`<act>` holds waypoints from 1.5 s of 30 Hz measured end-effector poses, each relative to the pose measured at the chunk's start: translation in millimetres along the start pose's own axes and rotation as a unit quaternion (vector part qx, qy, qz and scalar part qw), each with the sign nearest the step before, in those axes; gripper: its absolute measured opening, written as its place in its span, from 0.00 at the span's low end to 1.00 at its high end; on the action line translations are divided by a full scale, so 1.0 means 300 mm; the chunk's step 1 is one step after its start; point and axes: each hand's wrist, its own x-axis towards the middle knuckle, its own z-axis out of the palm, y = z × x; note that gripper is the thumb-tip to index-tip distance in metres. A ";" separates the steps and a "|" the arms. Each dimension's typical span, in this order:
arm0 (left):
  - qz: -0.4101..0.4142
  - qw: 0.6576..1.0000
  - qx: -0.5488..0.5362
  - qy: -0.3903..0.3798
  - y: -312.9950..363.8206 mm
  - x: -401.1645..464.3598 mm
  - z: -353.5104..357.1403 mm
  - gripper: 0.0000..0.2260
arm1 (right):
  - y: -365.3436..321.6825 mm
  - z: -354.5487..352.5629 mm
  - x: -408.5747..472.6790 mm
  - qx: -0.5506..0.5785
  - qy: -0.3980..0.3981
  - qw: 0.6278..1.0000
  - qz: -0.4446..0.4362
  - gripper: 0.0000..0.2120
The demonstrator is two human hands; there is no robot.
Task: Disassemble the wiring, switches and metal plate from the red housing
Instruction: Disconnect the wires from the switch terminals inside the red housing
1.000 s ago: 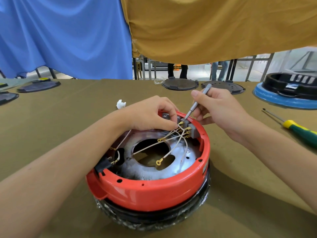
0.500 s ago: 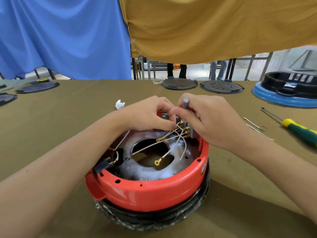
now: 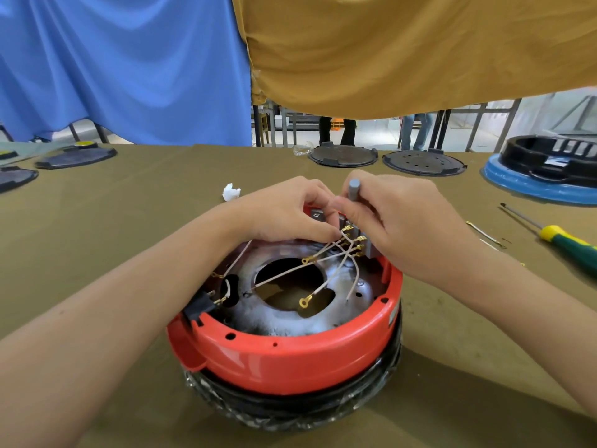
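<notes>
Right hand: the right hand [image 3: 403, 221] curls round a thin grey tool [image 3: 354, 188] — its blunt end sticks up above the fingers, and the tip is hidden behind them.
Left hand: the left hand [image 3: 284, 211] has its fingers curled down at the far rim of the housing, thumb and fingertips pinching at the brass terminals of the switch block [image 3: 358, 240]; exactly which terminal it holds cannot be told.
Hands together: the two hands touch above the switch block.
Wires: pale wires [image 3: 323, 279] fan out from the block across the inside; two end in loose brass ring lugs, one over the middle hole and one near its close edge.
Metal plate: a grey scorched metal plate [image 3: 284, 321] with a big round hole lies inside the housing.
Plug socket: a black socket [image 3: 202, 305] sits at the housing's left wall, with wires joined to it.
Housing: the red housing [image 3: 290, 360] stands near the front edge of the desk [image 3: 113, 221], open side up, on a black base wrapped in clear film.
Right edge: a green and yellow screwdriver [image 3: 562, 237] lies there, with thin metal pins just left of it.
Behind the left hand: a white crumpled scrap [image 3: 231, 191].
Far edge: black round lids — and a blue and black housing at the far right corner.
</notes>
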 end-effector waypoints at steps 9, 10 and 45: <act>-0.002 1.000 0.011 0.008 -0.003 0.001 -0.001 0.08 | 0.018 0.000 0.053 0.092 0.010 0.987 0.130 0.15; -0.006 1.000 0.014 0.012 -0.006 0.002 0.000 0.09 | 0.030 -0.003 0.057 0.136 0.011 0.977 0.166 0.14; -0.012 1.000 0.021 0.004 -0.004 0.002 0.000 0.06 | 0.051 0.048 -0.018 0.197 0.115 0.965 0.131 0.12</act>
